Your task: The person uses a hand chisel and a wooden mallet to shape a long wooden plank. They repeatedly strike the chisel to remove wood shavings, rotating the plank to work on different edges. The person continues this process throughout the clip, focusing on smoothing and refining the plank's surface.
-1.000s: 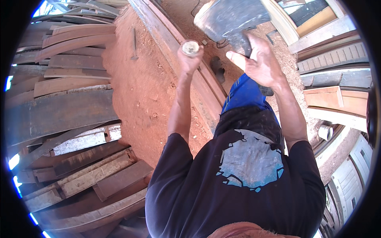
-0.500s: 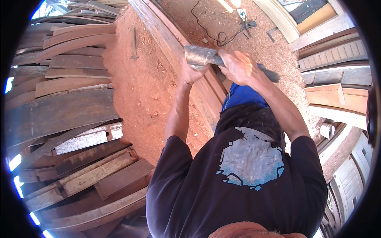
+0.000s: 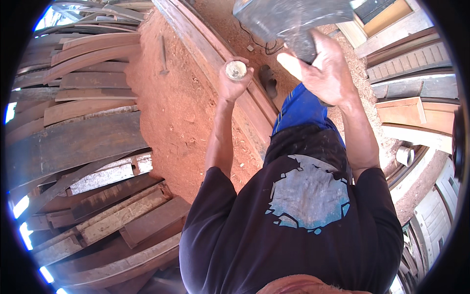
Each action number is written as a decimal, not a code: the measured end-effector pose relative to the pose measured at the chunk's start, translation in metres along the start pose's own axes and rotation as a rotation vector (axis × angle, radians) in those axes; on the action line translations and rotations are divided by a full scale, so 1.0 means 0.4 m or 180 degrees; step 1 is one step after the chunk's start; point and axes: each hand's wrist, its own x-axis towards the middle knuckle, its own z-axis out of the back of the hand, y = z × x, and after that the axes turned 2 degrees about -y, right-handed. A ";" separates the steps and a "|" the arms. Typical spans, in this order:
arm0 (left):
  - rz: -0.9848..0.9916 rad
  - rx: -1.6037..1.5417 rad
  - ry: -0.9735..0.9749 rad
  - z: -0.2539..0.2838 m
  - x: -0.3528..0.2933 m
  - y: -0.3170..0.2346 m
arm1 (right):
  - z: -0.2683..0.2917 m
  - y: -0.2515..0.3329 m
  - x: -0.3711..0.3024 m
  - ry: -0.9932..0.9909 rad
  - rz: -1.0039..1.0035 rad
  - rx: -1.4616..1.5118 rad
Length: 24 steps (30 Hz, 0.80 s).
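My left hand (image 3: 233, 87) is closed around an upright handle whose round, pale end (image 3: 236, 71) faces up, above the long wooden beam (image 3: 198, 43). The handle's lower part is hidden, so its kind does not show. Up and to the right, my right hand (image 3: 329, 68) grips the dark handle (image 3: 307, 47) of a broad-headed grey striking tool (image 3: 289, 17). Motion blurs its wide head, which is raised near the camera, apart from the left hand.
A hammer (image 3: 163, 56) lies on reddish sawdust (image 3: 181, 112) left of the beam. Stacked boards (image 3: 78, 132) fill the left side. Panels and planks (image 3: 411, 110) line the right. A black cable (image 3: 267, 47) runs beyond the beam, near a dark sandal (image 3: 268, 81).
My right hand has lifted the striking tool up and away from the left hand, bringing the handle's round end into sight. My left hand has stayed nearly in place.
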 end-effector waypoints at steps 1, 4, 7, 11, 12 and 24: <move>0.0036 -0.0011 0.0100 -0.003 -0.009 -0.015 | -0.004 0.005 0.000 -0.0117 0.0019 -0.0019; 0.0007 -0.0031 0.0359 0.008 -0.029 -0.018 | -0.027 0.010 -0.003 -0.0021 -0.0110 -0.0175; -0.0463 -0.0019 0.0352 -0.007 -0.033 -0.024 | -0.095 -0.140 -0.030 0.0990 -0.0384 -0.1149; -0.0416 0.0088 0.0534 -0.018 -0.063 -0.026 | -0.091 -0.196 -0.038 0.1538 -0.0156 -0.1541; -0.0233 -0.0231 0.0198 -0.031 -0.062 -0.026 | -0.075 -0.184 -0.041 0.1538 -0.0439 -0.1472; 0.0244 -0.0185 0.0007 -0.028 -0.061 -0.032 | 0.030 -0.020 -0.040 -0.0075 -0.0053 0.0074</move>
